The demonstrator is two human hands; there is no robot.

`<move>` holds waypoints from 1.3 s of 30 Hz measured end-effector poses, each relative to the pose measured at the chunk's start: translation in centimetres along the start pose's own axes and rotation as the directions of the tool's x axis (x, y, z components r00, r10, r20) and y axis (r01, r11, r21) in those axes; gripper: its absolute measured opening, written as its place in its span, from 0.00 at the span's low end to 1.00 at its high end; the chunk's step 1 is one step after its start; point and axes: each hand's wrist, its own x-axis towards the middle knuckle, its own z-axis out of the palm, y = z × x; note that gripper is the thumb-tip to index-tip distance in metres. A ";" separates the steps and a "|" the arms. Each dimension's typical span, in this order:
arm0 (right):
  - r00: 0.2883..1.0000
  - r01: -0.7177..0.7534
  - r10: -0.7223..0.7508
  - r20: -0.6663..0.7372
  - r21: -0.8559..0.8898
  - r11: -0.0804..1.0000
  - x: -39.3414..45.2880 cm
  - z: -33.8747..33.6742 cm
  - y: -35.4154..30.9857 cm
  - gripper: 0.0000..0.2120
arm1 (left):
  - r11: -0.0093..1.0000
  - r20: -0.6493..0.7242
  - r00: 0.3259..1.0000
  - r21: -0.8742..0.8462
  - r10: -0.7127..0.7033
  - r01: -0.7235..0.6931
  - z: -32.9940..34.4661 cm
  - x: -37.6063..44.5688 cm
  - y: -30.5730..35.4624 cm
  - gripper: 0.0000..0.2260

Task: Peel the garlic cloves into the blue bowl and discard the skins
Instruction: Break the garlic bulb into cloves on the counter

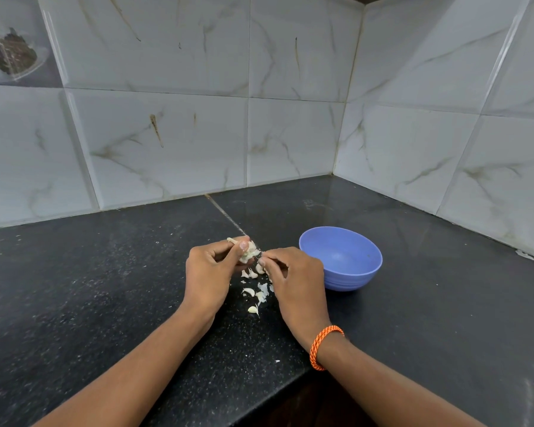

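black speckled counter [105, 303], marbled wall tiles [167, 134], corner blue bowl [341, 260]

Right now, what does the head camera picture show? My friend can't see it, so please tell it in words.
Two hands work over a black counter: the left hand grips a garlic bulb while the right hand pinches at its skin. Loose cloves and skins lie beneath them, and a blue bowl with nothing visible inside sits to the right.

The light is soft and even, not too bright. The dark counter [413, 303] shines and mirrors the wall tiles [167, 134] near the corner. Shadows are faint. Straight tile lines bend toward the edges. The middle looks sharp.
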 end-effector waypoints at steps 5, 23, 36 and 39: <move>0.995 0.050 -0.039 0.093 -0.117 0.992 -0.1 0.0 -0.3 0.12 | 1.000 0.008 1.000 -0.004 0.001 -0.001 0.0 0.0 0.0 0.07; 0.999 0.014 -0.012 0.043 -0.053 0.998 0.2 -0.1 -0.4 0.11 | 0.999 0.016 1.000 -0.026 0.027 -0.026 0.0 -0.1 0.3 0.07; 0.997 -0.064 0.060 0.047 0.109 0.992 0.2 0.1 0.3 0.02 | 1.000 0.021 1.000 -0.015 0.008 -0.008 0.0 0.0 0.3 0.08; 0.996 -0.072 0.064 0.065 0.128 0.989 0.2 0.1 0.4 0.07 | 1.000 0.021 1.000 -0.004 0.016 -0.016 0.0 0.0 0.4 0.08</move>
